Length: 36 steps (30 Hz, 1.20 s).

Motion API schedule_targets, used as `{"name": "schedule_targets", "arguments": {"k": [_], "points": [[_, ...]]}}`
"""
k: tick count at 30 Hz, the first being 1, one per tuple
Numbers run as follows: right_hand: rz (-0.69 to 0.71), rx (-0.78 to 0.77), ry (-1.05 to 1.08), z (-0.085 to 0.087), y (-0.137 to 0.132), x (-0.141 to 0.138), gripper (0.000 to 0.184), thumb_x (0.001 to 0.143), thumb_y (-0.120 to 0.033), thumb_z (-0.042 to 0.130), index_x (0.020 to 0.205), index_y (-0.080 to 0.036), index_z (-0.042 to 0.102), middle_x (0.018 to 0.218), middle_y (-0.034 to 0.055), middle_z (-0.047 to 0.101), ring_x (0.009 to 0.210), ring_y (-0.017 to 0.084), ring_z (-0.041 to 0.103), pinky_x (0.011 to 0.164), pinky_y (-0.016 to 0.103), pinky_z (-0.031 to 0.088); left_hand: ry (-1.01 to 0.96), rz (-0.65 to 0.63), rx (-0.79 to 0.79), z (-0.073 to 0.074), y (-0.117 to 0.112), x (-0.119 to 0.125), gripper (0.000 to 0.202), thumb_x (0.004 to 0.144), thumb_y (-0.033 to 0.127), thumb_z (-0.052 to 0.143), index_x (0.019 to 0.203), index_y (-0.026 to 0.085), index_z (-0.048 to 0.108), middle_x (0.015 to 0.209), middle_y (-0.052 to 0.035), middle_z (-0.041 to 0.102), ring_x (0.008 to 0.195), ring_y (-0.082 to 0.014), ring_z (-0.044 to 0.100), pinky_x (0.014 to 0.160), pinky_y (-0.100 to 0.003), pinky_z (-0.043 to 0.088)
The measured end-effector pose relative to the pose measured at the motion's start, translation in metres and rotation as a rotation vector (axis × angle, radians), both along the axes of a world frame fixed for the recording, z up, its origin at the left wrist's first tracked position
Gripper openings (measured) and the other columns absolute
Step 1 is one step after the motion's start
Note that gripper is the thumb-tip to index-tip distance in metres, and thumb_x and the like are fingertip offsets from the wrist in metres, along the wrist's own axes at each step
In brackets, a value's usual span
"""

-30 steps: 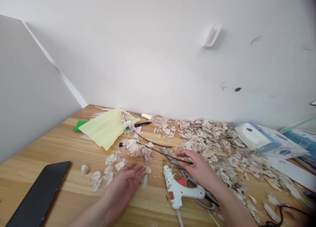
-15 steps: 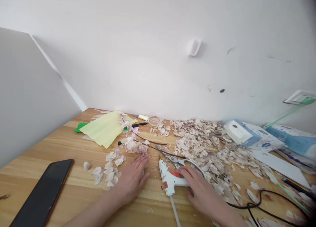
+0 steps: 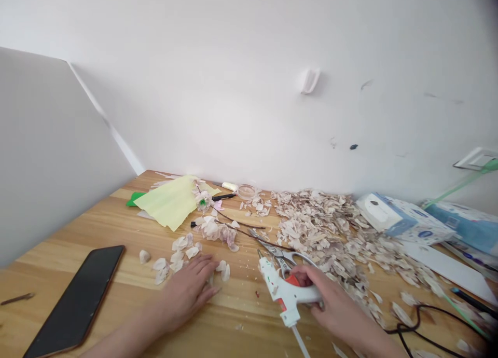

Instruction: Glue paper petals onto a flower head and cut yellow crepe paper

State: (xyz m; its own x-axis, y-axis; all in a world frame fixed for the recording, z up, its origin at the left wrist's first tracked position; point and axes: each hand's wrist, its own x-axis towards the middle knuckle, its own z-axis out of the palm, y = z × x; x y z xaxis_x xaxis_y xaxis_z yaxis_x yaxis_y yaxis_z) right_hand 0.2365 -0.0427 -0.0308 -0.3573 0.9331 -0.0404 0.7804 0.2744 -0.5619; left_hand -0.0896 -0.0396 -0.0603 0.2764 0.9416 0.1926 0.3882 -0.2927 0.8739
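Note:
My right hand (image 3: 327, 298) is wrapped around the handle of a white hot glue gun (image 3: 280, 290) with a red trigger; its nozzle points away from me and a glue stick trails from its back. Just beyond the gun lie grey-handled scissors (image 3: 286, 255), partly covered by it. Over a small group of pale, papery petals (image 3: 182, 249) rests my left hand (image 3: 190, 290), fingers stretched out and low to the wood. Farther back are a pale flower head (image 3: 216, 229) and a flower with a green centre (image 3: 203, 201), beside thin brown stems (image 3: 243, 224).
A large heap of dry petals (image 3: 319, 220) spreads across the wooden table (image 3: 128, 295). On the left lies a black phone (image 3: 78, 301); yellow paper (image 3: 167, 202) is behind it. At right are tissue packs (image 3: 400, 218), a white card (image 3: 447, 270) and a black cable (image 3: 420, 316).
My right hand has closed around the glue gun's handle, and the gun has turned and shifted slightly right. My left hand has moved left, away from the flower head, toward the loose petals.

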Motion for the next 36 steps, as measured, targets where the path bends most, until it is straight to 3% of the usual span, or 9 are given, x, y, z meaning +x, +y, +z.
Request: {"name": "schedule_targets", "arguments": {"k": [3,6,12,15,21,25,30,33,36], "points": [[-0.081,0.032,0.011,0.005,0.001,0.005,0.053,0.056,-0.004,0.041,0.105,-0.025,0.048,0.094,0.0018,0.057,0.087,0.02,0.056,0.076,0.028,0.042,0.321,-0.081,0.143,0.007,0.0,0.004,0.033,0.082,0.036,0.051,0.112,0.025,0.058,0.118,-0.0098,0.06,0.113,-0.0274,0.051,0.1,-0.044,0.036],[-0.165,0.124,0.058,0.003,0.002,0.007,0.051,0.059,-0.008,0.041,0.107,-0.022,0.047,0.095,0.0033,0.057,0.09,0.02,0.055,0.079,0.03,0.041,0.568,-0.248,0.229,0.009,0.009,0.025,0.043,0.087,0.04,0.04,0.124,0.019,0.047,0.132,-0.0126,0.049,0.121,-0.0247,0.044,0.101,-0.043,0.036],[-0.258,0.199,0.054,-0.008,0.0,0.017,0.051,0.061,-0.016,0.044,0.112,-0.022,0.045,0.091,0.0032,0.058,0.084,0.021,0.057,0.075,0.032,0.044,0.675,-0.32,0.22,-0.003,0.026,0.049,0.064,0.084,0.052,0.039,0.133,0.011,0.037,0.143,-0.0203,0.031,0.132,-0.0306,0.026,0.107,-0.049,0.023],[-0.23,0.205,0.031,-0.013,-0.001,0.02,0.049,0.063,-0.017,0.044,0.112,-0.021,0.047,0.097,0.0057,0.059,0.089,0.023,0.057,0.078,0.034,0.043,0.693,-0.323,0.194,-0.006,0.02,0.035,0.068,0.084,0.054,0.037,0.135,0.01,0.033,0.143,-0.0195,0.029,0.133,-0.0298,0.023,0.108,-0.048,0.022],[-0.001,0.172,-0.1,-0.021,0.0,0.011,0.052,0.058,-0.007,0.042,0.106,-0.022,0.054,0.105,0.007,0.06,0.099,0.024,0.054,0.086,0.038,0.04,0.709,-0.358,0.243,-0.009,0.003,-0.02,0.059,0.087,0.045,0.038,0.139,0.02,0.026,0.144,-0.011,0.032,0.133,-0.0254,0.027,0.108,-0.047,0.024],[0.067,0.183,-0.178,-0.025,0.002,0.002,0.055,0.055,-0.004,0.043,0.106,-0.022,0.055,0.108,0.0068,0.06,0.103,0.025,0.051,0.091,0.041,0.038,0.75,-0.315,0.327,-0.008,0.006,-0.048,0.052,0.088,0.037,0.041,0.137,0.024,0.029,0.14,-0.0084,0.04,0.129,-0.0244,0.034,0.106,-0.046,0.028],[0.098,0.154,-0.248,-0.026,0.0,-0.001,0.061,0.051,-0.002,0.042,0.108,-0.022,0.055,0.111,0.0066,0.059,0.106,0.026,0.05,0.092,0.043,0.038,0.73,-0.215,0.532,0.008,0.019,-0.057,0.035,0.088,0.025,0.043,0.122,0.023,0.049,0.12,-0.0061,0.061,0.115,-0.0189,0.052,0.1,-0.036,0.039],[0.102,0.106,-0.307,-0.031,-0.002,0.002,0.066,0.052,-0.002,0.042,0.114,-0.02,0.054,0.12,0.0084,0.056,0.115,0.028,0.045,0.099,0.048,0.033,0.672,0.019,0.621,0.022,0.032,-0.062,0.019,0.084,0.023,0.047,0.094,0.022,0.063,0.095,-0.0036,0.07,0.101,-0.0173,0.059,0.091,-0.03,0.046],[0.08,0.06,-0.332,-0.037,-0.003,0.007,0.069,0.054,-0.004,0.043,0.121,-0.018,0.05,0.13,0.0096,0.048,0.124,0.029,0.037,0.105,0.051,0.024,0.674,0.298,0.578,0.032,0.051,-0.073,0.022,0.083,0.028,0.045,0.068,0.021,0.059,0.084,-0.0051,0.069,0.092,-0.0193,0.061,0.084,-0.032,0.047]]}}
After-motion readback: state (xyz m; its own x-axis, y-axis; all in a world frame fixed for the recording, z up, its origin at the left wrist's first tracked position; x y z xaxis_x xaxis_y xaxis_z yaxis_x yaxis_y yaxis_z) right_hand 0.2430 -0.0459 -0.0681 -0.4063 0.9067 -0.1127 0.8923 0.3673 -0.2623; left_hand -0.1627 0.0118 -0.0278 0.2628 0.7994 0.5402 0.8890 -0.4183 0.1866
